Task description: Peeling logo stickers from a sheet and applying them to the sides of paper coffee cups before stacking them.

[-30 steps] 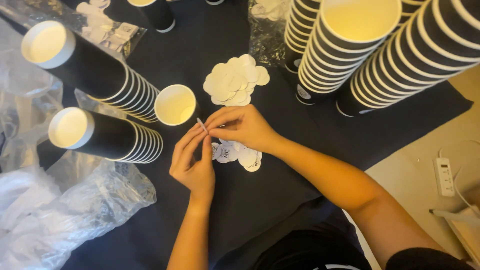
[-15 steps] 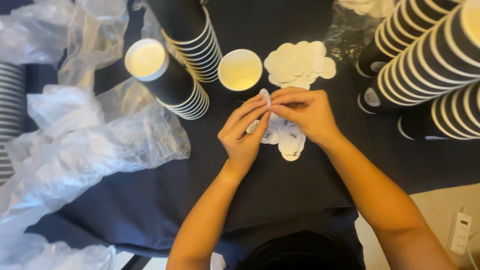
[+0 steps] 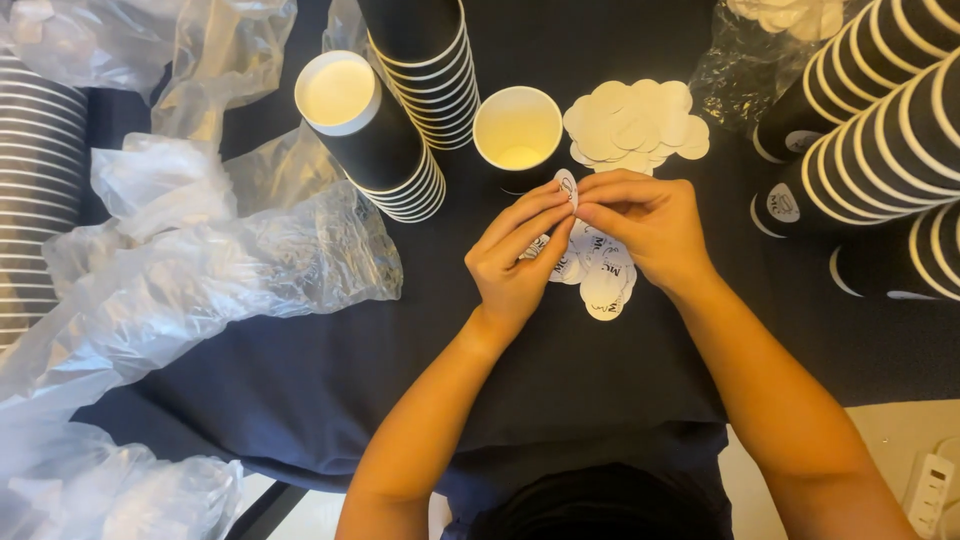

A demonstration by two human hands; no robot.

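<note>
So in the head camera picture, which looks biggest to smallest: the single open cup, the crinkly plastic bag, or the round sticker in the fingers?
1. Crinkly plastic bag, by far the largest.
2. Single open cup.
3. Round sticker, pinched between both hands; only part of it shows, but it clearly looks smallest.

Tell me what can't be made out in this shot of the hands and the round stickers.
Head view only:
- Sticker pinched by left hand and right hand: mostly covered by fingers.
- Printed sticker pile: partly under both hands.
- Cup stacks at right: cut off by the frame edge.
- Single cup: its outside is out of sight.
</note>
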